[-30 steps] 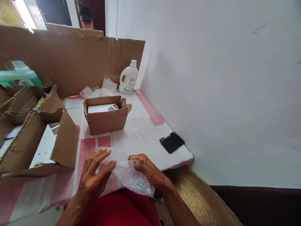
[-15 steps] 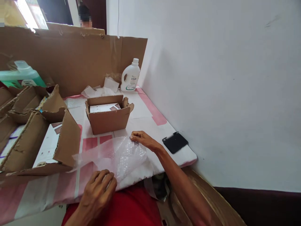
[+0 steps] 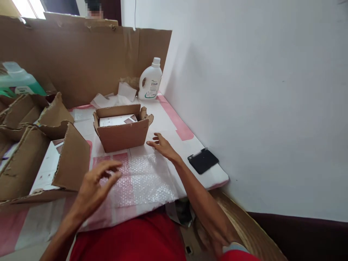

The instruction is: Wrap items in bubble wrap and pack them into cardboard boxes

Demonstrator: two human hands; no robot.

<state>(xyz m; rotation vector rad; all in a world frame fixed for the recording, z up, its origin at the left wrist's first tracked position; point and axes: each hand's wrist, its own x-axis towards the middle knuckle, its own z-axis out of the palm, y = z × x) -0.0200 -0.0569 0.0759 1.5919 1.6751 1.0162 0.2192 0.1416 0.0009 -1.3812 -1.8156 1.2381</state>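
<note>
A clear sheet of bubble wrap [image 3: 148,185] lies flat at the table's front edge. Over its left side hovers my left hand [image 3: 99,179], thumb and fingers apart, holding nothing. My right hand [image 3: 161,146] is just beyond the sheet's far right corner, near the right end of a small cardboard box [image 3: 123,136]. Its fingers are spread and empty. Inside that open-topped box sits a white carton [image 3: 116,120] with a brownish pattern at one end; its lower part is hidden.
At left stand open cardboard bins [image 3: 72,159], one with a white carton [image 3: 47,165] in it. A white jug [image 3: 150,81], a green-liquid bottle [image 3: 21,81] and a cardboard panel [image 3: 81,58] are behind. A black flat device [image 3: 203,160] lies by the wall. A person [image 3: 94,9] is beyond.
The bubble wrap, earlier lifted and pinched by my right hand, now lies spread flat and released. My left hand has risen and opened; my right hand has moved forward toward the small box.
</note>
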